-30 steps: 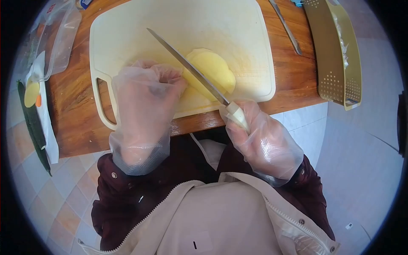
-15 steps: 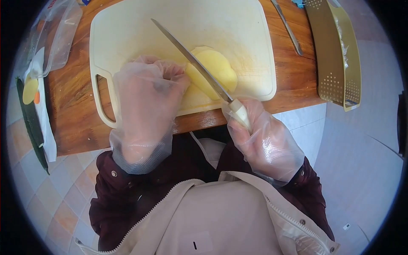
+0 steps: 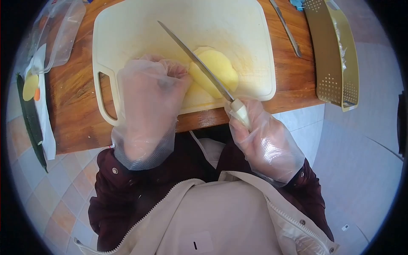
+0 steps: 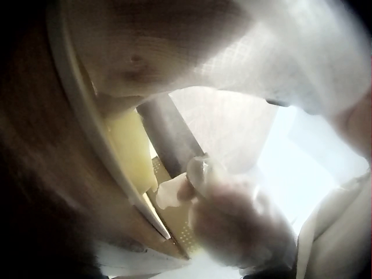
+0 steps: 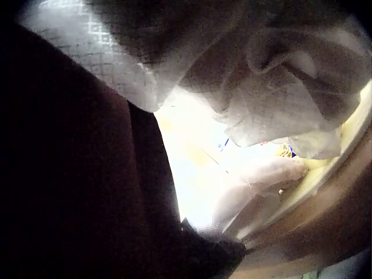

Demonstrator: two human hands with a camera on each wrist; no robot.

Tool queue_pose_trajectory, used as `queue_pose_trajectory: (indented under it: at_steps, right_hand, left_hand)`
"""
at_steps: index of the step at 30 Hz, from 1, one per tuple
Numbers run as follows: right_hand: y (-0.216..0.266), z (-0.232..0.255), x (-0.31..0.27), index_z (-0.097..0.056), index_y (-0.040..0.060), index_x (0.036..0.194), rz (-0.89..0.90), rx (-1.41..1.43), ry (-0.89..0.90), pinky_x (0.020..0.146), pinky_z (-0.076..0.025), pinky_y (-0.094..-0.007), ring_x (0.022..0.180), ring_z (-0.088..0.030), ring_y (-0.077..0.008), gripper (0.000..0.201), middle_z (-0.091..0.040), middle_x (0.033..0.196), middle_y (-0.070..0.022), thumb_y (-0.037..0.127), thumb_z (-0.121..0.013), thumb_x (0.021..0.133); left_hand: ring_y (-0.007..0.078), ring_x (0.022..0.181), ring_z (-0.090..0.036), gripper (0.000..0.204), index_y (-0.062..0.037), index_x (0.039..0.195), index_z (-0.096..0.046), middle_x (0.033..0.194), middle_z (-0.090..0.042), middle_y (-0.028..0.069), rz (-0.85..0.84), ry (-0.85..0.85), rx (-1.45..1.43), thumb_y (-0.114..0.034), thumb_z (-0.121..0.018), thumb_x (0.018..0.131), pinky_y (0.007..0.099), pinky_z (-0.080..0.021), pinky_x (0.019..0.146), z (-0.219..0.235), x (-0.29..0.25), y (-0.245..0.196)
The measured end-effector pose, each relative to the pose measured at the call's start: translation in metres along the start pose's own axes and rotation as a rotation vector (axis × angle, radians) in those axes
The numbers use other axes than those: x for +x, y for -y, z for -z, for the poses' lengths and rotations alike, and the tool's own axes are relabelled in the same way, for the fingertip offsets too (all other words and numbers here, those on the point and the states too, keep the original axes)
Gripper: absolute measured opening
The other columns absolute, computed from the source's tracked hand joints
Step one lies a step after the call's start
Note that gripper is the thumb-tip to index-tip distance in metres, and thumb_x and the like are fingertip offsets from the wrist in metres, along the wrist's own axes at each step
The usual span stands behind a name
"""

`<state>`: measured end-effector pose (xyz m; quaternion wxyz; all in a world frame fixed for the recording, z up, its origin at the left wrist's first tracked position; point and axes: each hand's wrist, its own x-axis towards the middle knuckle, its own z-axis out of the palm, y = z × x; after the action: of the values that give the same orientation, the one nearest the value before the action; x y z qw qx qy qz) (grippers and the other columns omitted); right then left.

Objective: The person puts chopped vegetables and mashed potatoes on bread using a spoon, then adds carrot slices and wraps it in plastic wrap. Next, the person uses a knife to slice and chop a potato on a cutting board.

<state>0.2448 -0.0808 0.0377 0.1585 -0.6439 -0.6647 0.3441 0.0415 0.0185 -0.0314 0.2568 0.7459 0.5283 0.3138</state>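
A peeled yellow potato [image 3: 221, 70], its cut pieces lying against each other, sits on the cream cutting board [image 3: 140, 25]. My gloved left hand [image 3: 151, 93] holds its left end with curled fingers, the fingertips partly hidden under the wrinkled plastic. In my gloved right hand [image 3: 265, 136] I grip the pale handle of a kitchen knife [image 3: 187, 50]. Its blade slants up and left across the potato, right beside the left fingertips. The left wrist view shows the broad blade [image 4: 171, 136] standing against the potato [image 4: 131, 148].
A second knife [image 3: 287, 29] lies right of the board, near a tan perforated basket [image 3: 335, 55]. At the left are a clear plastic container [image 3: 66, 38], a cucumber [image 3: 29, 119], and a yellow slice [image 3: 30, 86] and an orange piece [image 3: 37, 94] on white paper. The table edge runs close in front of me.
The knife has shifted slightly to the right, its tip now farther right and higher than a second ago. My left hand and the potato have moved slightly right in view.
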Motion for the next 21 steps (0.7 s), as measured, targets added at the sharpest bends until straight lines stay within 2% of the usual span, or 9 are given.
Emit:
queue_pose_trajectory:
  at_steps: [1,3,8,11,18,20,21]
  right_hand:
    - [0.0005,0.0008,0.0001,-0.059,0.0,0.125,0.033,-0.046,-0.002,0.07,-0.059,-0.0449,0.083,-0.071,-0.0399,0.027,-0.067,0.096,-0.0199,0.017,-0.063,0.104]
    - [0.0025,0.0016,0.0001,-0.059,0.0005,0.125,0.066,-0.092,-0.003,0.069,-0.059,-0.0456,0.083,-0.071,-0.0404,0.027,-0.067,0.095,-0.0203,0.018,-0.062,0.105]
    - [0.0078,0.0041,-0.0003,-0.052,0.0029,0.127,-0.179,-0.002,0.086,0.069,-0.057,-0.0545,0.083,-0.071,-0.0487,0.03,-0.07,0.091,-0.0259,0.021,-0.061,0.105]
    - [0.0052,0.0051,0.0013,-0.048,0.0036,0.126,-0.234,-0.011,0.161,0.07,-0.057,-0.0571,0.084,-0.07,-0.0515,0.031,-0.071,0.089,-0.0282,0.024,-0.06,0.106]
    - [0.0029,0.0047,0.0026,-0.048,0.0032,0.123,-0.23,-0.023,0.174,0.068,-0.057,-0.0568,0.082,-0.071,-0.0501,0.03,-0.07,0.086,-0.0282,0.026,-0.06,0.106]
    - [0.0041,0.0049,0.0038,-0.048,0.0015,0.12,-0.217,-0.1,0.164,0.065,-0.057,-0.0556,0.08,-0.071,-0.0487,0.031,-0.069,0.086,-0.0278,0.026,-0.06,0.106]
    - [0.0041,0.0052,0.0038,-0.048,0.0015,0.12,-0.218,-0.1,0.164,0.065,-0.057,-0.0556,0.08,-0.071,-0.0487,0.031,-0.069,0.086,-0.0278,0.026,-0.06,0.106]
  left_hand:
    - [0.0298,0.081,-0.069,0.019,0.002,0.092,-0.08,0.086,-0.073,0.0173,0.006,0.037,0.027,-0.012,-0.08,0.079,0.0382,-0.052,0.074,0.0009,0.0003,0.0]
    - [0.0303,0.081,-0.07,0.019,0.0019,0.091,-0.08,0.085,-0.073,0.0175,0.005,0.023,0.027,-0.012,-0.08,0.078,0.0385,-0.052,0.074,0.0002,0.0002,-0.0007]
    - [0.031,0.08,-0.07,0.019,0.0019,0.09,-0.08,0.085,-0.073,0.0181,0.006,0.014,0.024,-0.012,-0.08,0.078,0.0389,-0.052,0.074,0.0006,0.0005,0.0]
    - [0.031,0.081,-0.07,0.019,0.0018,0.089,-0.08,0.085,-0.073,0.0182,-0.025,0.005,0.037,-0.013,-0.08,0.078,0.0388,-0.052,0.074,0.0002,0.0006,0.0006]
    - [0.0319,0.081,-0.07,0.019,0.0017,0.089,-0.08,0.085,-0.073,0.018,0.012,0.003,0.027,-0.013,-0.081,0.078,0.0389,-0.053,0.075,-0.0003,0.0,-0.001]
    - [0.032,0.081,-0.07,0.019,0.0018,0.089,-0.08,0.085,-0.073,0.0179,0.011,0.002,0.032,-0.013,-0.081,0.078,0.0389,-0.053,0.075,-0.0013,-0.0001,-0.0006]
    - [0.0344,0.082,-0.069,0.015,0.0004,0.084,-0.079,0.083,-0.073,0.0183,0.002,-0.014,0.021,-0.013,-0.08,0.076,0.0412,-0.052,0.075,-0.002,0.0001,-0.001]
